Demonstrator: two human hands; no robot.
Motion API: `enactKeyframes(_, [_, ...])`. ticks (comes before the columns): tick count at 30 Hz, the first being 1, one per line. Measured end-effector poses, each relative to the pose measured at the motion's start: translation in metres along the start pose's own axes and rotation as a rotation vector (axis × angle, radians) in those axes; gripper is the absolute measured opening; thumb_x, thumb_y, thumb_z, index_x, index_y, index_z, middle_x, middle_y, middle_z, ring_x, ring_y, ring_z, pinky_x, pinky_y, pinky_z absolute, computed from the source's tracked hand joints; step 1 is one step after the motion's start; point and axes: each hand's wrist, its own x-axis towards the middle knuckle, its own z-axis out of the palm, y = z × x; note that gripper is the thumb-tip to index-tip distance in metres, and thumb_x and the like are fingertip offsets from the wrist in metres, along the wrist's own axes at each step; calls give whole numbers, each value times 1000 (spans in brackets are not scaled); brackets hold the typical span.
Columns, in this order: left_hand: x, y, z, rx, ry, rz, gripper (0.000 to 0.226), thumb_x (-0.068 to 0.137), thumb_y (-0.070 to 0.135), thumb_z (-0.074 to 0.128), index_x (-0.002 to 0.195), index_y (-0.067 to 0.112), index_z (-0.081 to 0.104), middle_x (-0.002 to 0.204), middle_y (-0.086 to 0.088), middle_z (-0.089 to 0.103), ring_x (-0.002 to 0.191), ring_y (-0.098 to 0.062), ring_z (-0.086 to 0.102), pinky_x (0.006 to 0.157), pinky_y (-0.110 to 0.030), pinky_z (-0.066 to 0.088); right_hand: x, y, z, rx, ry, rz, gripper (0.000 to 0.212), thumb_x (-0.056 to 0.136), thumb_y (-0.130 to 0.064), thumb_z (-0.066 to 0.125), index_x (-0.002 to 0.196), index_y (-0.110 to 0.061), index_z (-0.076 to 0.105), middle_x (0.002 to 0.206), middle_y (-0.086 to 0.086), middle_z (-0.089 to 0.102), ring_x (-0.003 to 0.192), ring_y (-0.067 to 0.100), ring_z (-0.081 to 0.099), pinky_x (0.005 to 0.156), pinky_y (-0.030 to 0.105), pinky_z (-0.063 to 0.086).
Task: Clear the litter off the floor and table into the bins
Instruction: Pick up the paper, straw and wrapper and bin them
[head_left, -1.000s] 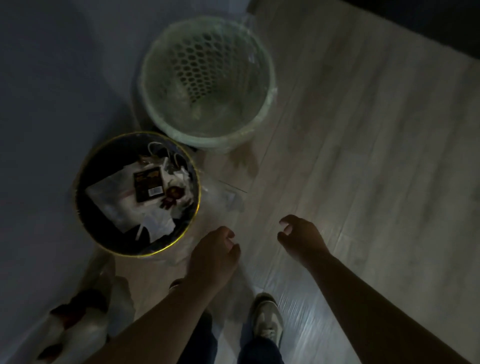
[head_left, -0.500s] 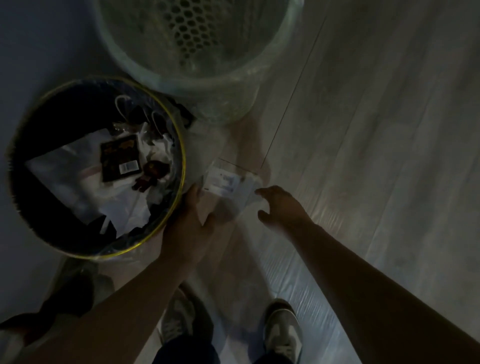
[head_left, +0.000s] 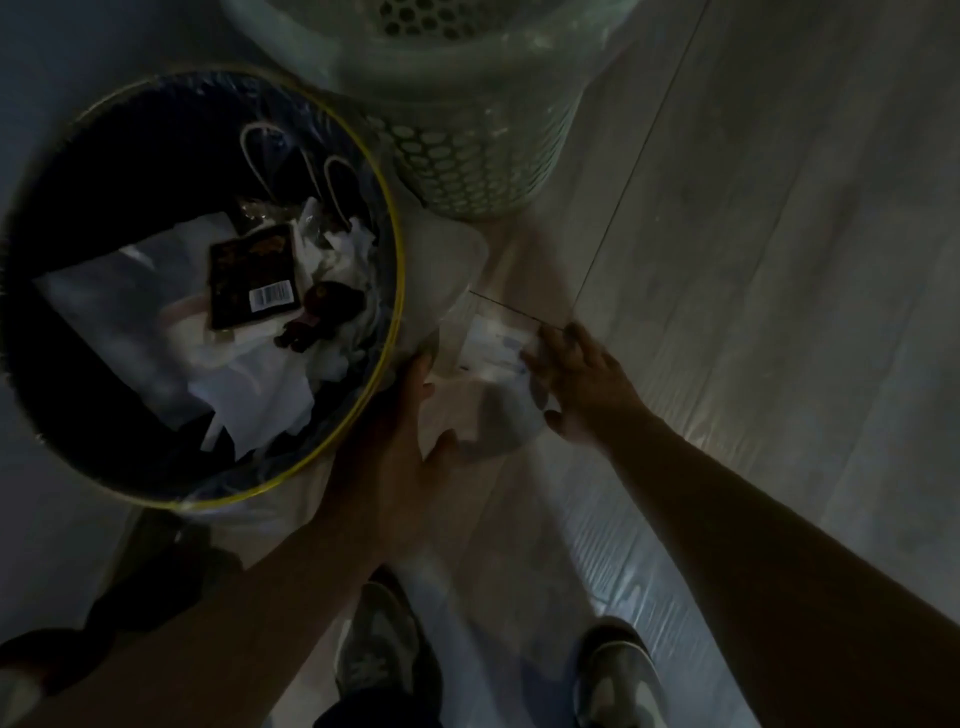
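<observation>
A clear plastic wrapper with a white label (head_left: 493, 348) lies on the wooden floor between the two bins. My right hand (head_left: 576, 379) rests on its right edge with the fingers spread over the plastic. My left hand (head_left: 410, 431) reaches down on the wrapper's left side, fingers stretched along the black bin's side, thumb out towards the plastic. The black bin with a yellow rim (head_left: 400, 291) stands at the left and holds paper, a dark packet and other litter. The pale green mesh bin (head_left: 467, 171) stands behind it.
A wall runs along the left. A dark and white bag (head_left: 78, 654) lies on the floor at the lower left. My two shoes (head_left: 379, 639) stand below the hands. Bare wooden floor (head_left: 779, 260) stretches to the right.
I have bent closer to the floor. Both hands moved forward and down onto the clear wrapper: the right hand now lies on it, the left reaches beside the black bin.
</observation>
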Motion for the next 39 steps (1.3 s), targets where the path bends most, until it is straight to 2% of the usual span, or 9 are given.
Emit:
enactKeyframes(5, [0,7,-1,-20,4,-69,75,89,27,63,149,26,19,142,2,46,130,-17,43,98,-31,38,-63,20,25,104,7,177,81,91,-38,58,154,-31,7,161,6,-12,148,32,-10,119,47,16])
enactKeyframes(9, [2,11,0,-31,9,-82,73,89,26,63,149,21,22,139,-2,48,126,-21,46,98,-36,41,-73,14,30,255,194,376,72,89,-40,61,149,-18,27,157,8,20,145,28,16,114,43,31])
enactKeyframes(15, [5,2,1,13,-27,-80,73,90,28,61,149,20,19,143,2,45,130,-20,42,102,-38,40,-51,0,42,391,239,566,78,80,-32,74,144,-14,32,143,14,32,127,34,38,102,44,44])
enactKeyframes(22, [-9,6,-9,-31,-42,-84,73,88,22,64,148,17,23,140,-4,47,126,-23,47,101,-43,43,-69,-12,41,734,252,691,27,93,-13,54,119,-13,58,111,12,64,99,27,62,89,38,51])
enactKeyframes(24, [-19,11,-16,-59,-46,-92,67,87,20,65,145,15,31,135,-6,52,120,-25,52,98,-44,44,-85,-21,28,803,295,726,19,90,-10,56,108,-14,61,97,8,65,78,21,62,71,28,53])
enactKeyframes(27, [-38,28,-34,-41,-95,-139,49,86,20,64,131,11,49,122,-11,62,112,-28,58,94,-37,46,-115,-35,-2,870,349,756,25,86,-7,61,110,-14,58,86,1,58,53,2,48,42,7,34])
enactKeyframes(32, [-84,54,-81,-87,-175,-194,34,87,22,63,118,11,57,114,-7,66,106,-24,60,92,-33,45,-158,-66,-76,1002,364,812,28,83,-13,67,109,-16,58,92,3,62,74,17,57,61,20,40])
enactKeyframes(36, [-114,59,-131,-129,-138,-250,32,89,25,62,118,14,57,113,-3,66,106,-21,60,93,-30,42,-169,-100,-147,1004,419,700,30,80,-13,70,108,-17,60,91,0,58,74,13,52,55,14,38])
enactKeyframes(39, [-130,54,-169,-174,-69,-312,28,88,24,64,114,14,60,108,-4,66,101,-21,61,90,-30,44,-163,-129,-196,998,475,617,30,79,-12,71,107,-14,62,91,1,59,77,15,54,64,20,43])
